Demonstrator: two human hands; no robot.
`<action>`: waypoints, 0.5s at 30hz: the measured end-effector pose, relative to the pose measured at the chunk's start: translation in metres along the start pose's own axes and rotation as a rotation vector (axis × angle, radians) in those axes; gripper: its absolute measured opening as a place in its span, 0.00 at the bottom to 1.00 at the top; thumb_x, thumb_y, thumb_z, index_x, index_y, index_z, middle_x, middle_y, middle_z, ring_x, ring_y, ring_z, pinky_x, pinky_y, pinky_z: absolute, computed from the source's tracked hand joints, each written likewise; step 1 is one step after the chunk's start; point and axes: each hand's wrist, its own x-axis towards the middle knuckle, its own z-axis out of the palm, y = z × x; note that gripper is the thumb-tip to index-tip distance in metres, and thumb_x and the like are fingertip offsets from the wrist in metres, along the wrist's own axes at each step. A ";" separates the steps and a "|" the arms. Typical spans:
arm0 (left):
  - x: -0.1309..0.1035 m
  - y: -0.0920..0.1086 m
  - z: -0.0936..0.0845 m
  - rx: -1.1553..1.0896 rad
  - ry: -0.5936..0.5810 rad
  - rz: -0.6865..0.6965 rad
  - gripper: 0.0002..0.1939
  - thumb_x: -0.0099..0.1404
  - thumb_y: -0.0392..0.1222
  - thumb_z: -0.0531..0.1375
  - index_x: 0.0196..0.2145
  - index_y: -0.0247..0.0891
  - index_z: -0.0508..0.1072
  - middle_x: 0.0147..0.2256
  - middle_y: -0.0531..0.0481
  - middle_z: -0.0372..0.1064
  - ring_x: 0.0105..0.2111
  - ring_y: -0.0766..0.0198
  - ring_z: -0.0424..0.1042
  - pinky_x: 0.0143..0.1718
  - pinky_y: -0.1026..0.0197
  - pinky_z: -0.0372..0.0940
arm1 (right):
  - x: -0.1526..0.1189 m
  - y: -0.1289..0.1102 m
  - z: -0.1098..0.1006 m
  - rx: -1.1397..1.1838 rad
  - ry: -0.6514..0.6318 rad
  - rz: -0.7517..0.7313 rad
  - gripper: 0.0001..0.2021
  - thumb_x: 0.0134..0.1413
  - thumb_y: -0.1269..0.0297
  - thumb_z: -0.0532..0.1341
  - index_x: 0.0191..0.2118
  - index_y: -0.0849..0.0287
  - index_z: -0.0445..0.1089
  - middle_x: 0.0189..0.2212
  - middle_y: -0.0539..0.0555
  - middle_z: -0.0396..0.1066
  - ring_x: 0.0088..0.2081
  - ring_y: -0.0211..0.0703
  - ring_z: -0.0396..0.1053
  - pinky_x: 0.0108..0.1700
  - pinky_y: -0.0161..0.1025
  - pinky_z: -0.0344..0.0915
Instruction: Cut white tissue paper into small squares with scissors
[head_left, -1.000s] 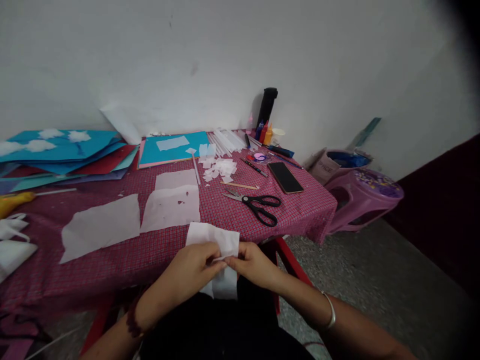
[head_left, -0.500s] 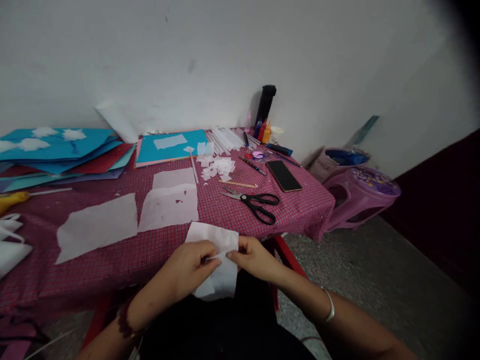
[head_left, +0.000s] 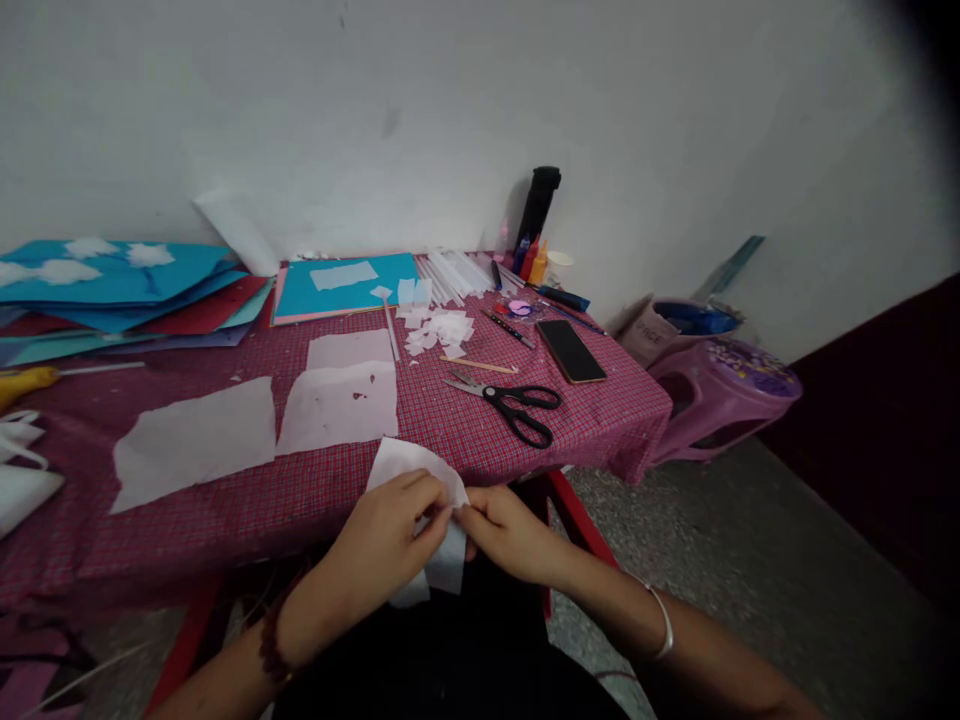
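Observation:
A white sheet of thin paper is held over my lap at the table's front edge. My left hand pinches it near its middle, thumb and fingertips together. Close beside, my right hand grips the sheet's right side between thumb and fingers, and the paper bends between the two hands. Parts of the sheet are hidden behind the fingers. Beyond the hands lie black-handled scissors, blades partly apart. Two pale sheets, one with small holes and a larger plain one, lie flat to the left.
On the checked tablecloth lie small paper pieces, a wooden stick, a phone, paint bottles and blue card. Coloured paper sheets are stacked at left. A pink stool stands on the right.
Both hands have come closer together. The paper's right side is now drawn in and bent where it lay flatter before. The view has shifted slightly.

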 end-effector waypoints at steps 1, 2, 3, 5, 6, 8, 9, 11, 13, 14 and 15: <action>0.000 -0.001 0.000 0.006 0.011 0.005 0.06 0.62 0.36 0.52 0.27 0.38 0.65 0.28 0.52 0.65 0.30 0.64 0.65 0.29 0.64 0.57 | 0.001 0.000 -0.001 0.015 0.005 0.019 0.14 0.61 0.64 0.51 0.26 0.60 0.65 0.18 0.47 0.65 0.21 0.34 0.63 0.24 0.30 0.57; -0.001 -0.002 0.000 0.013 0.022 0.004 0.06 0.61 0.35 0.52 0.27 0.38 0.65 0.27 0.52 0.65 0.29 0.65 0.64 0.29 0.64 0.57 | 0.001 0.000 -0.001 0.046 0.012 0.047 0.14 0.61 0.63 0.51 0.25 0.60 0.64 0.17 0.47 0.64 0.20 0.34 0.62 0.24 0.30 0.57; -0.001 -0.002 -0.001 0.018 0.031 0.001 0.06 0.61 0.34 0.52 0.27 0.38 0.64 0.27 0.53 0.64 0.29 0.65 0.64 0.29 0.64 0.57 | 0.003 0.000 -0.002 0.085 0.021 0.080 0.15 0.61 0.63 0.51 0.24 0.60 0.63 0.17 0.46 0.64 0.20 0.34 0.61 0.23 0.30 0.57; -0.002 -0.003 -0.001 0.022 0.030 -0.002 0.06 0.60 0.34 0.52 0.26 0.38 0.64 0.26 0.53 0.63 0.28 0.65 0.63 0.29 0.64 0.57 | 0.005 0.000 -0.004 0.156 0.038 0.131 0.15 0.60 0.62 0.52 0.23 0.59 0.61 0.16 0.46 0.61 0.20 0.34 0.60 0.23 0.31 0.57; -0.002 -0.003 -0.002 0.020 0.022 0.000 0.06 0.60 0.33 0.52 0.26 0.38 0.64 0.27 0.53 0.63 0.28 0.66 0.63 0.29 0.64 0.57 | 0.006 0.000 -0.004 0.172 0.044 0.127 0.14 0.59 0.61 0.53 0.23 0.59 0.61 0.17 0.45 0.61 0.20 0.34 0.59 0.23 0.31 0.56; -0.002 -0.001 -0.001 0.008 0.001 0.012 0.06 0.60 0.33 0.52 0.26 0.38 0.64 0.27 0.53 0.64 0.29 0.65 0.63 0.29 0.64 0.57 | 0.008 -0.001 -0.005 0.172 0.064 0.060 0.10 0.56 0.63 0.55 0.25 0.59 0.62 0.20 0.45 0.61 0.23 0.34 0.59 0.25 0.31 0.57; -0.002 0.000 0.000 -0.001 -0.010 0.022 0.06 0.60 0.33 0.52 0.26 0.38 0.64 0.27 0.53 0.64 0.29 0.65 0.63 0.29 0.64 0.57 | 0.008 -0.002 -0.005 0.164 0.082 0.013 0.07 0.54 0.64 0.57 0.26 0.59 0.63 0.22 0.46 0.61 0.25 0.34 0.59 0.27 0.31 0.57; -0.002 0.002 0.001 -0.025 -0.046 0.049 0.06 0.61 0.32 0.52 0.27 0.38 0.64 0.28 0.53 0.65 0.29 0.66 0.63 0.30 0.64 0.57 | 0.008 -0.003 -0.005 0.141 0.125 -0.046 0.03 0.51 0.67 0.59 0.28 0.59 0.65 0.24 0.46 0.62 0.27 0.35 0.59 0.29 0.31 0.57; -0.002 0.004 0.003 -0.041 -0.091 0.085 0.07 0.61 0.32 0.52 0.26 0.38 0.65 0.29 0.53 0.65 0.29 0.66 0.64 0.30 0.64 0.57 | 0.008 -0.003 -0.006 0.118 0.160 -0.046 0.05 0.52 0.66 0.58 0.27 0.59 0.65 0.23 0.45 0.61 0.26 0.34 0.58 0.28 0.31 0.55; -0.001 0.004 0.003 -0.040 -0.113 0.099 0.07 0.62 0.33 0.52 0.26 0.38 0.65 0.29 0.53 0.65 0.30 0.66 0.64 0.31 0.64 0.58 | 0.008 -0.003 -0.006 0.108 0.171 -0.043 0.08 0.54 0.64 0.56 0.26 0.59 0.63 0.22 0.45 0.58 0.25 0.34 0.56 0.28 0.32 0.54; -0.001 0.004 0.004 -0.032 -0.134 0.110 0.07 0.62 0.33 0.52 0.26 0.38 0.65 0.29 0.53 0.65 0.30 0.66 0.64 0.31 0.64 0.58 | 0.009 -0.002 -0.007 0.100 0.177 -0.042 0.11 0.56 0.63 0.54 0.24 0.59 0.61 0.21 0.44 0.56 0.24 0.34 0.54 0.27 0.32 0.53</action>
